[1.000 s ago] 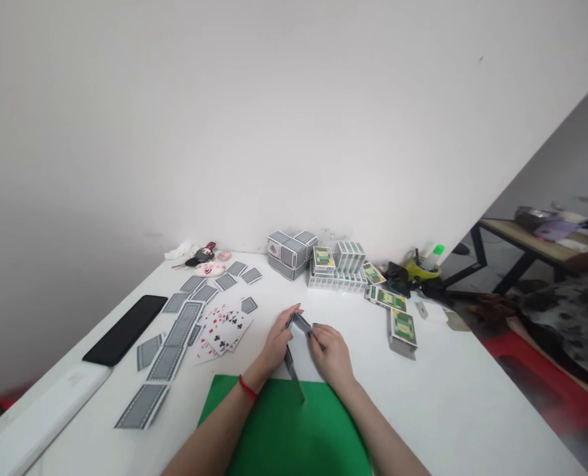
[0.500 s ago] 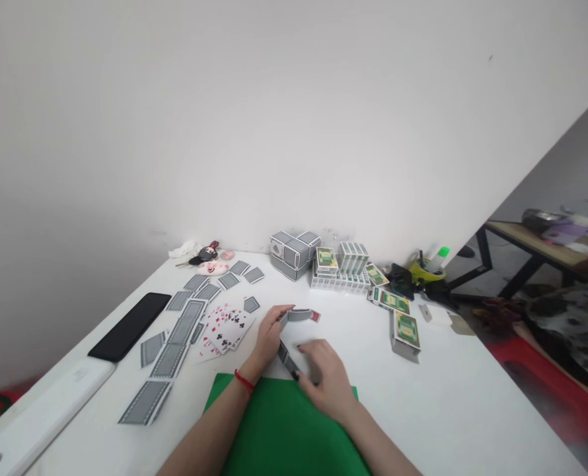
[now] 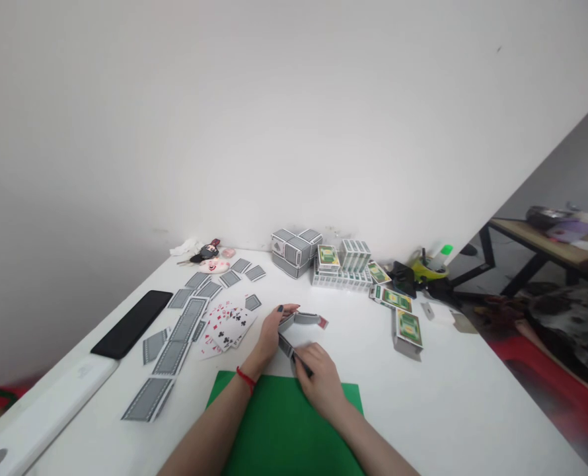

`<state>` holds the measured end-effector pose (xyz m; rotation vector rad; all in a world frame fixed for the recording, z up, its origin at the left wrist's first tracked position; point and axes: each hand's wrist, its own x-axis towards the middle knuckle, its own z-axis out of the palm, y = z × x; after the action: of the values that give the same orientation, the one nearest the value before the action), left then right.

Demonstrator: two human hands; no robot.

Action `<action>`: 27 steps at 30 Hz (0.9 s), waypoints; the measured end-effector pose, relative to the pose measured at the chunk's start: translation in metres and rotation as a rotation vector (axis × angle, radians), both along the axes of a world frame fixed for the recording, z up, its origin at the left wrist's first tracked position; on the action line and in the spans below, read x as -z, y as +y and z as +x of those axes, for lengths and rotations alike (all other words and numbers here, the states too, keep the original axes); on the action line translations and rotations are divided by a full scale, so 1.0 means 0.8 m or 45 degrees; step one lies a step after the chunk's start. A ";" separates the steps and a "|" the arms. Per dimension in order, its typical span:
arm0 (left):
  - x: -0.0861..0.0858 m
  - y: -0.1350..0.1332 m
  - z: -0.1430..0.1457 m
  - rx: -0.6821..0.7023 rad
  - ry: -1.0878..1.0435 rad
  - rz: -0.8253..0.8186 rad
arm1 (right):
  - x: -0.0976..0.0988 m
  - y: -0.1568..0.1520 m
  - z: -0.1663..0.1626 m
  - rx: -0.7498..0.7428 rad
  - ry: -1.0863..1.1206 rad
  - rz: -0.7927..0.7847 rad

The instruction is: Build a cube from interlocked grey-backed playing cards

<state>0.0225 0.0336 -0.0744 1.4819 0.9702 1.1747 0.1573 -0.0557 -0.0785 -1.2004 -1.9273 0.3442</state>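
Observation:
My left hand (image 3: 273,330) is closed around the left side of a bent chain of grey-backed playing cards (image 3: 287,345). One arm of this chain runs off to the right and ends beside a small red-marked card piece (image 3: 323,322). At the near end, my right hand (image 3: 320,378) pinches the chain's lower tip between thumb and fingers. Left of my hands, face-up playing cards (image 3: 233,327) lie fanned out. A green mat (image 3: 289,423) lies under my forearms.
Grey-backed cards (image 3: 179,340) and a black phone (image 3: 131,324) lie at left, by a long white device (image 3: 51,410). At the back stand a block built of cards (image 3: 294,254) and stacked card boxes (image 3: 342,277). More green card boxes (image 3: 407,330) lie at right.
My right hand has moved slightly left and closed its fingers on the chain's near end; before, its fingers were spread wider. My left hand keeps its hold.

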 end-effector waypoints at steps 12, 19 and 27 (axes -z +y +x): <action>-0.004 -0.005 0.012 -0.070 -0.027 -0.067 | 0.005 0.005 -0.002 0.021 0.064 -0.102; -0.010 -0.006 0.012 -0.175 0.019 0.026 | -0.008 -0.001 0.000 0.002 0.081 -0.175; 0.003 -0.001 0.009 -0.305 0.008 0.108 | 0.001 -0.003 0.011 0.091 0.032 -0.178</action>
<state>0.0301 0.0331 -0.0772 1.4655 1.1382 1.3983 0.1660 -0.0580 -0.0793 -1.3459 -1.8588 0.4598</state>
